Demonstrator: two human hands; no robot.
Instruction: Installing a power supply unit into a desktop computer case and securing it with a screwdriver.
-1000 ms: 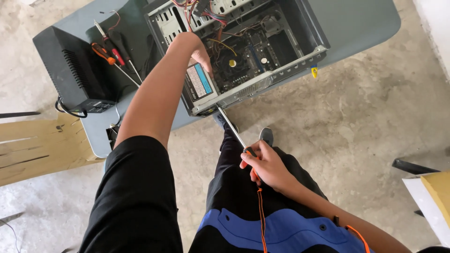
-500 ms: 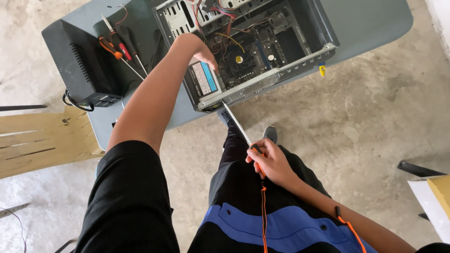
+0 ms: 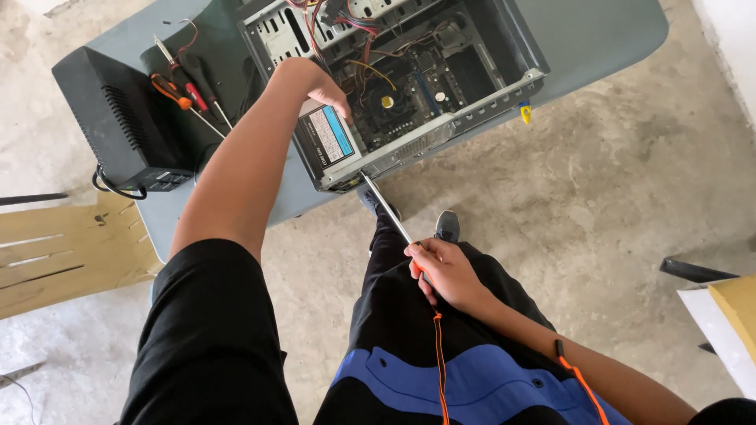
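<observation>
An open desktop computer case (image 3: 488, 94) lies on its side on a grey-blue table (image 3: 598, 39), its boards and coloured wires showing. My left hand (image 3: 311, 83) rests on top of the grey power supply box (image 3: 327, 142) at the case's near corner. My right hand (image 3: 445, 271) grips the orange handle of a long screwdriver (image 3: 386, 208). Its metal shaft runs up to the case's near edge beside the power supply. An orange cord hangs from the handle over my dark trousers.
A black box unit (image 3: 118, 118) with vents sits at the table's left end. Beside it lie several screwdrivers (image 3: 185, 90) with red and orange handles. A wooden bench (image 3: 63, 252) stands on the left. The floor is bare concrete. A yellow-edged board (image 3: 732, 315) shows at the right.
The view has shifted slightly. Both hands keep their grip, and the screwdriver tip stays at the case edge.
</observation>
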